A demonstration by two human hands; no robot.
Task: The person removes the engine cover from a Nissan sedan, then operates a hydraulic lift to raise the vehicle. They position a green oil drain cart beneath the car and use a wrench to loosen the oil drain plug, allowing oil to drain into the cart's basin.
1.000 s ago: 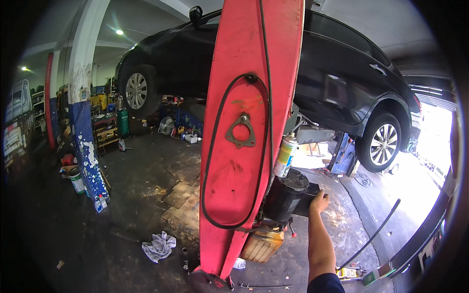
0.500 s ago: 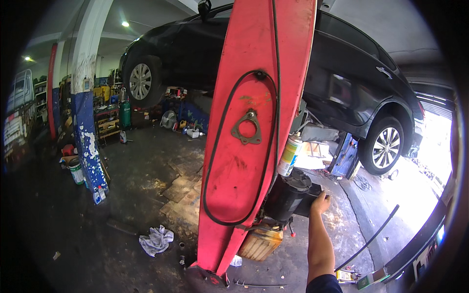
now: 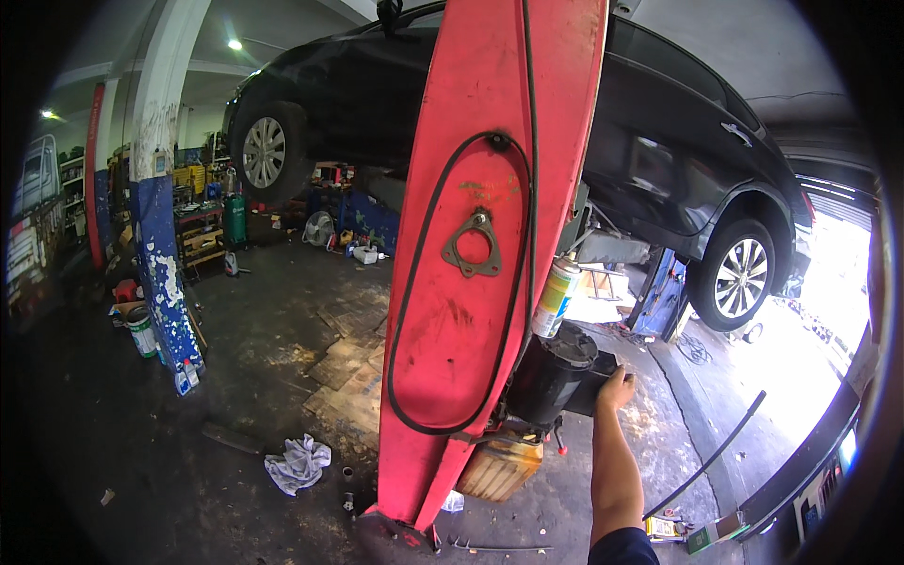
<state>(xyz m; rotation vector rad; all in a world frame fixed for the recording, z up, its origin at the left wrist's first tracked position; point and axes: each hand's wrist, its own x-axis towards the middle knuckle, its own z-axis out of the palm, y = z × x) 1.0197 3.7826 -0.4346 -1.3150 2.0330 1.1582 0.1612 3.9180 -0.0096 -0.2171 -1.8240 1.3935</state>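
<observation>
My right hand (image 3: 616,388) reaches forward from the lower edge to the outer side of a black box (image 3: 588,386). Its fingers look curled closed against the box, with their tips partly hidden. The box is fixed beside a black cylindrical motor unit (image 3: 548,381) on the red lift post (image 3: 443,377). A spray can (image 3: 556,297) stands upright above the motor unit. Below it hangs a stained yellowish tank (image 3: 499,467), near a small red-knobbed lever (image 3: 561,444). My left hand is out of view.
A black car (image 3: 659,179) is raised on the lift. On the post hang a black belt (image 3: 407,311) and a metal gasket (image 3: 473,247). A crumpled rag (image 3: 298,464) lies on the floor. At right, a dark rod (image 3: 706,457) slants up. A blue-and-white pillar (image 3: 160,254) stands left.
The whole view has shifted very slightly. My right hand stays at the black box, and the car and the things around it show no visible movement.
</observation>
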